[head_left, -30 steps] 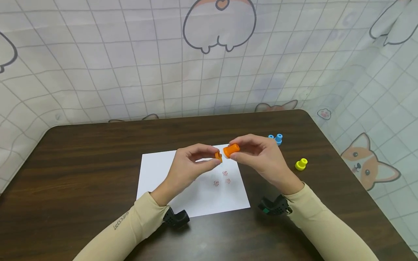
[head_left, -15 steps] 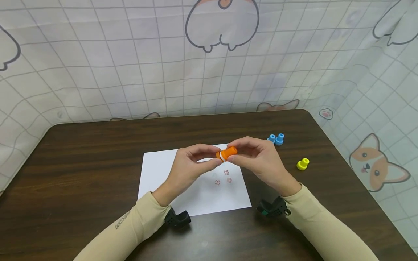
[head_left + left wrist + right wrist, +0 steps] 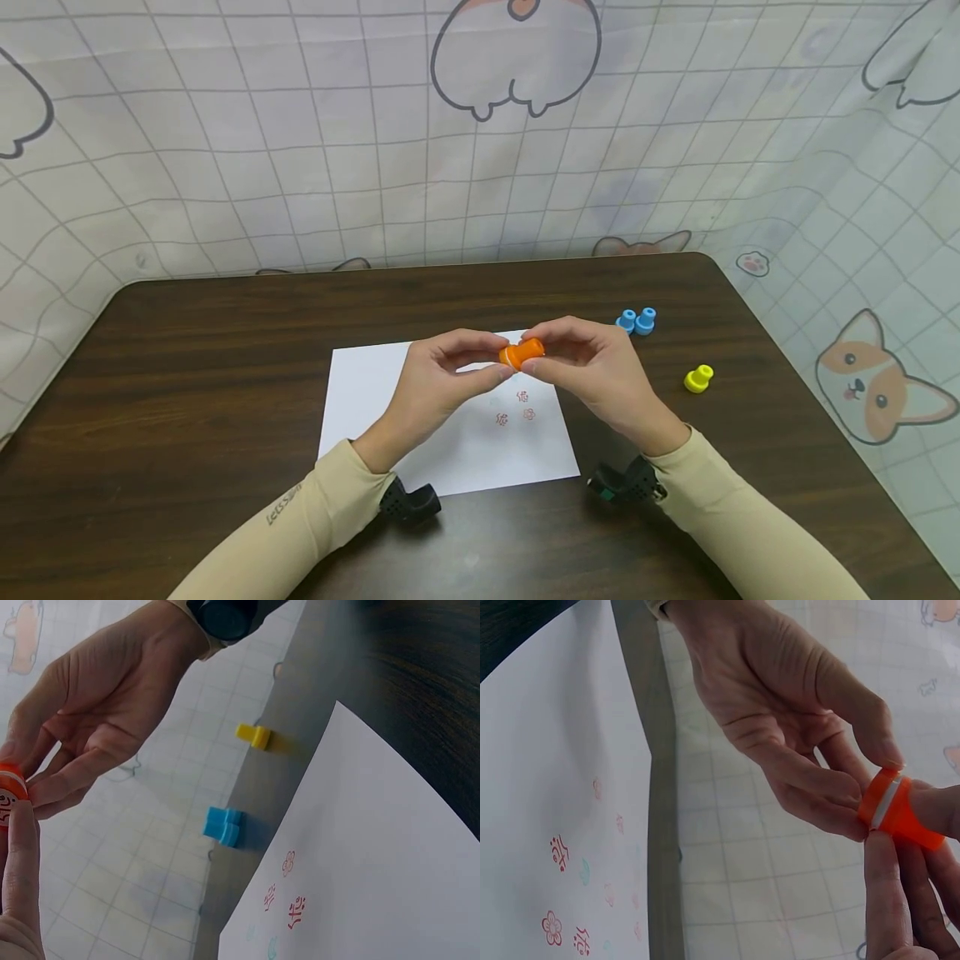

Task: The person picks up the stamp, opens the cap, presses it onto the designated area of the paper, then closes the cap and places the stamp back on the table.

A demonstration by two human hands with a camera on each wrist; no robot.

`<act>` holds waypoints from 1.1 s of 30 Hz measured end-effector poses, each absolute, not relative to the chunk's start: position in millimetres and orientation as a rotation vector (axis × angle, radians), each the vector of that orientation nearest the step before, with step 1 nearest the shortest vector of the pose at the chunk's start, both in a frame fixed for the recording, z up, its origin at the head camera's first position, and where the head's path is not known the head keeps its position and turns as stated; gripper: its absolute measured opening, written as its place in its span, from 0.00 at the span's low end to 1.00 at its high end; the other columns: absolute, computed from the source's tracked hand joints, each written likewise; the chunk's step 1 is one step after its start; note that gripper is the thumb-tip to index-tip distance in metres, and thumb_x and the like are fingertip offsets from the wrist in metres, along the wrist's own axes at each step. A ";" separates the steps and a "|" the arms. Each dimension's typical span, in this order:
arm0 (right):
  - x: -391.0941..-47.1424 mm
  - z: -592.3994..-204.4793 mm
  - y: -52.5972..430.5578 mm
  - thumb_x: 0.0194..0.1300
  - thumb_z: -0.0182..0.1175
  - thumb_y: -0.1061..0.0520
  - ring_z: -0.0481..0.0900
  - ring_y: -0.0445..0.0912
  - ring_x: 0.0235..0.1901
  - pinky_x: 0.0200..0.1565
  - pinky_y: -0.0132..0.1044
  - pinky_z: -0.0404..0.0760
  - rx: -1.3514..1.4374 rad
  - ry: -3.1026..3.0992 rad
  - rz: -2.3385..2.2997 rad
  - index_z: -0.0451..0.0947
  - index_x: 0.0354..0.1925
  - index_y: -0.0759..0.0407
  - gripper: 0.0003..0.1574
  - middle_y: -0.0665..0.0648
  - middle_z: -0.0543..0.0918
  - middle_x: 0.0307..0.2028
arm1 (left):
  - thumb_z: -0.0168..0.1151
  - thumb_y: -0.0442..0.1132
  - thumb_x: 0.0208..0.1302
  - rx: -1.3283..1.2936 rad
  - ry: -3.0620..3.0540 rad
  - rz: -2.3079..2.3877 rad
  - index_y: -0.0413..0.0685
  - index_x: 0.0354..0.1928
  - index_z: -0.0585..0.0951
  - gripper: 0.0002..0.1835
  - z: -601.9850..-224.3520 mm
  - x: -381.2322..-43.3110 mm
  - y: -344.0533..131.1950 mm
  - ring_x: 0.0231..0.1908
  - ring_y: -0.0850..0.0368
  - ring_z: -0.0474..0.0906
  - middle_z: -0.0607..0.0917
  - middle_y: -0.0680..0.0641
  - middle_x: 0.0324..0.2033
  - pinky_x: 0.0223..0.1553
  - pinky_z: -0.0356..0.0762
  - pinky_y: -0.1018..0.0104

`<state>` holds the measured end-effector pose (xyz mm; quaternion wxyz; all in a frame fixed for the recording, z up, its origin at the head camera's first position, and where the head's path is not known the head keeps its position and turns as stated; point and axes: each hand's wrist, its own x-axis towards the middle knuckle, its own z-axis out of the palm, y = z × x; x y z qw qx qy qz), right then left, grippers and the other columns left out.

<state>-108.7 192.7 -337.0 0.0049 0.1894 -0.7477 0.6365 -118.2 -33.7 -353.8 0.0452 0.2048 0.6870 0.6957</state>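
Observation:
In the head view, my left hand [image 3: 426,383] pinches a small orange cap [image 3: 507,358] between thumb and fingers. My right hand [image 3: 603,373] grips the body of an orange self-inking stamp [image 3: 531,348], tilted, its wide end against the cap. The right wrist view has a thin white band [image 3: 886,802] showing between the two orange parts. Below the hands lies a sheet of white paper [image 3: 397,450] bearing red stamped marks [image 3: 522,397]; closer up, the left wrist view shows a red flower print [image 3: 289,862] and faint bluish marks.
Two blue stamps [image 3: 644,322] stand together beyond my right hand. Farther right is a yellow stamp [image 3: 699,379]. They rest on a dark wooden table [image 3: 210,375], with a white gridded cloth [image 3: 300,167] hanging behind it.
The stamp and the cap were apart a second ago. They have come together, and the white band between them has narrowed. Both hands keep their hold.

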 end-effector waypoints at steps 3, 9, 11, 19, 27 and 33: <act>-108.2 -337.8 192.0 0.63 0.73 0.64 0.88 0.45 0.45 0.52 0.32 0.89 0.589 -2.339 1.981 0.85 0.52 0.64 0.18 0.44 0.89 0.45 | 0.75 0.33 0.60 0.632 2.103 2.125 0.43 0.50 0.87 0.16 -354.4 -118.5 -33.7 0.52 0.56 0.88 0.90 0.46 0.48 0.54 0.89 0.63; -106.9 -338.5 190.3 0.63 0.72 0.64 0.88 0.45 0.46 0.53 0.32 0.89 0.563 -2.336 1.982 0.85 0.52 0.64 0.19 0.43 0.89 0.46 | 0.75 0.32 0.60 0.636 2.103 2.127 0.43 0.50 0.87 0.16 -354.1 -118.3 -34.5 0.51 0.57 0.87 0.89 0.44 0.49 0.55 0.88 0.62; -106.5 -338.8 189.9 0.63 0.72 0.64 0.88 0.45 0.46 0.52 0.33 0.89 0.554 -2.334 1.988 0.85 0.52 0.64 0.18 0.43 0.89 0.45 | 0.75 0.32 0.60 0.629 2.100 2.127 0.43 0.51 0.87 0.16 -354.3 -118.3 -34.6 0.51 0.57 0.87 0.89 0.45 0.49 0.55 0.88 0.62; -105.4 -339.4 189.3 0.63 0.73 0.63 0.88 0.45 0.46 0.52 0.33 0.89 0.561 -2.336 1.952 0.85 0.52 0.63 0.18 0.42 0.89 0.45 | 0.75 0.33 0.60 0.638 2.095 2.133 0.43 0.51 0.87 0.16 -354.0 -118.1 -34.5 0.52 0.56 0.88 0.90 0.48 0.48 0.55 0.88 0.61; -105.1 -338.9 188.5 0.62 0.73 0.63 0.88 0.44 0.46 0.52 0.31 0.88 0.570 -2.334 1.940 0.85 0.51 0.65 0.18 0.41 0.89 0.44 | 0.76 0.33 0.59 0.621 2.056 2.148 0.45 0.49 0.89 0.15 -352.4 -119.2 -35.6 0.51 0.53 0.88 0.91 0.51 0.45 0.57 0.87 0.59; -105.3 -340.2 188.1 0.63 0.73 0.62 0.87 0.44 0.45 0.52 0.32 0.89 0.551 -2.360 1.920 0.85 0.52 0.63 0.18 0.41 0.89 0.44 | 0.76 0.31 0.59 0.615 1.999 2.168 0.40 0.50 0.88 0.16 -353.4 -119.9 -36.7 0.49 0.56 0.90 0.91 0.49 0.46 0.57 0.87 0.60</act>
